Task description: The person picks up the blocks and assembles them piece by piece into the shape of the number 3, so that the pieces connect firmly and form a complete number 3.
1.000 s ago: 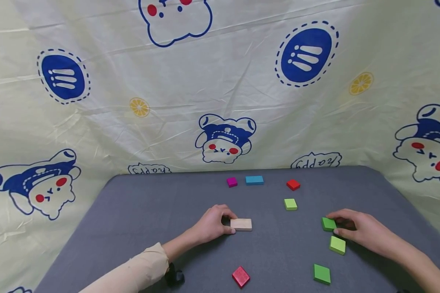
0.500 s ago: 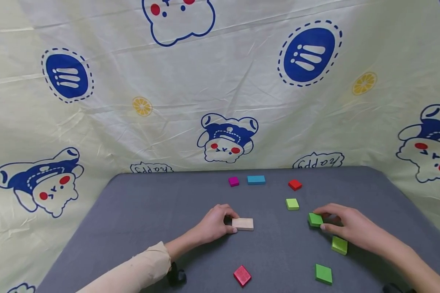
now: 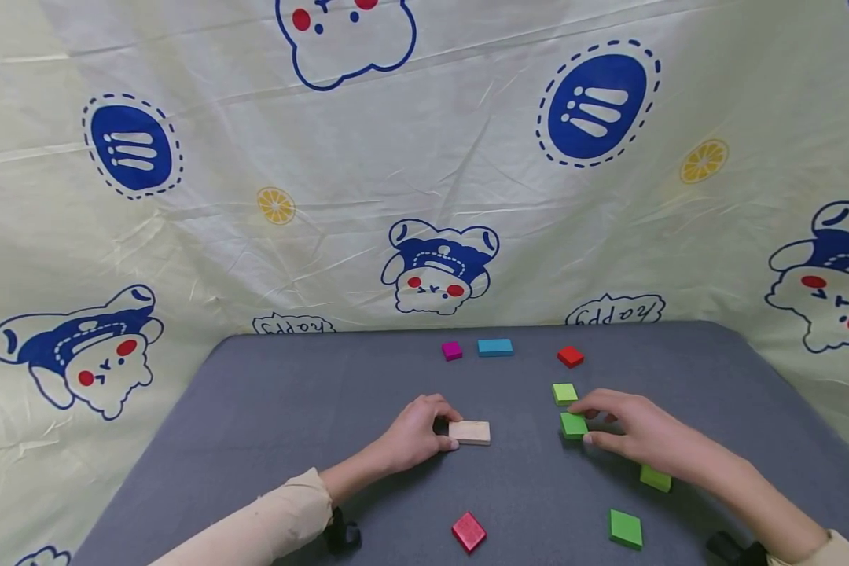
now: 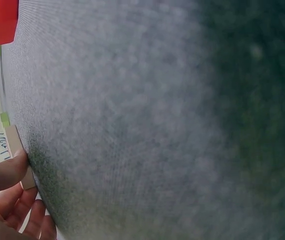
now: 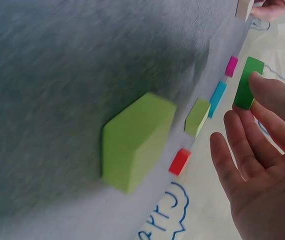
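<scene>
In the head view my left hand (image 3: 420, 428) pinches the left end of a pale wooden block (image 3: 470, 432) that lies on the grey table. The left wrist view shows the thumb on one side of that wooden block (image 4: 13, 140). My right hand (image 3: 637, 428) holds a green block (image 3: 574, 426) between thumb and fingers. In the right wrist view this green block (image 5: 248, 82) is off the table, its other fingers spread below. A light green block (image 3: 564, 394) lies just behind it, and another light green block (image 3: 656, 478) sits partly under the right forearm.
Along the back lie a magenta block (image 3: 452, 350), a blue block (image 3: 495, 347) and a red block (image 3: 570, 357). Nearer the front are a crimson block (image 3: 469, 532) and a second green block (image 3: 626, 529). A printed cloth (image 3: 311, 259) hangs behind the table (image 3: 290, 393).
My right hand has carried the green block leftwards, away from the light green block at the right and towards the wooden block. The left hand has stayed on the wooden block.
</scene>
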A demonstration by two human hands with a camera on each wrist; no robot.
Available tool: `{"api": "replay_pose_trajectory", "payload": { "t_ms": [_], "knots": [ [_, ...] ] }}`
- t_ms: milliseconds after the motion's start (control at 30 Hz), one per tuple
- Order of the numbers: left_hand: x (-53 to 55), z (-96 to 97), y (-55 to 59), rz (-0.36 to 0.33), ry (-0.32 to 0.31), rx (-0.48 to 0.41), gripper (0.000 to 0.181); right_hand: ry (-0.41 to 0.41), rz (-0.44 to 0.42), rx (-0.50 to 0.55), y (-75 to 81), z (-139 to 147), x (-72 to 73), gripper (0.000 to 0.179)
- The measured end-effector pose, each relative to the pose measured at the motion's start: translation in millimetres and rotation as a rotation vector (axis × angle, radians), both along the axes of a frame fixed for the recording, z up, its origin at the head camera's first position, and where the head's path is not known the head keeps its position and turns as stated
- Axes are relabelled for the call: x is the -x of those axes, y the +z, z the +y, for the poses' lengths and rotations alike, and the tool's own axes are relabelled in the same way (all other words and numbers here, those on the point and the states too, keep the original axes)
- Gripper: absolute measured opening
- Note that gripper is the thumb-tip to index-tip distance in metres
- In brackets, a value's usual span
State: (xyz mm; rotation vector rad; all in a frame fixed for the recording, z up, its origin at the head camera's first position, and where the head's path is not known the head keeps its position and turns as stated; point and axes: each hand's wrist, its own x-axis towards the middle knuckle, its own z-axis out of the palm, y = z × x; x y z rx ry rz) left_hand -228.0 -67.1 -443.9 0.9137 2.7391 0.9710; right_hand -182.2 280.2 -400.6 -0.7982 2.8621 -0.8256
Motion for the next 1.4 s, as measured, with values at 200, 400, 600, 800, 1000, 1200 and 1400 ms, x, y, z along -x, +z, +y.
{"api": "replay_pose_trajectory", "payload": {
  "t_ms": [200, 400, 600, 800, 1000, 1200, 1400],
  "knots": [
    [-0.3, 1.9, -0.3, 0.007, 0.013, 0.013, 0.023, 0.024, -0.013, -0.029, -3.5, -17, 5.0, 0.035],
    [0.0, 0.7, -0.3, 0.001, 0.016, 0.009, 0.023, 0.067, -0.060, -0.025, -6.2, -31, 10.1, 0.034],
    [1.7, 0.6, -1.4, 0.003, 0.006, 0.002, 0.022, 0.097, -0.068, -0.043, -7.7, -41, 14.6, 0.033],
    [2.6, 1.0, -0.8, 0.010, 0.007, -0.001, 0.022, 0.101, -0.091, -0.069, -7.7, -51, 19.3, 0.032],
    [3.0, 0.2, -2.2, -0.004, 0.011, -0.006, 0.023, 0.115, -0.093, -0.065, -9.2, -61, 22.2, 0.032],
    [4.5, -0.9, -3.2, -0.010, 0.007, -0.007, 0.023, 0.125, -0.106, -0.059, -13.8, -71, 27.3, 0.032],
    [5.3, -2.5, -4.6, -0.009, -0.013, -0.017, 0.022, 0.120, -0.103, -0.076, -17.2, -79, 33.4, 0.031]
  ]
}}
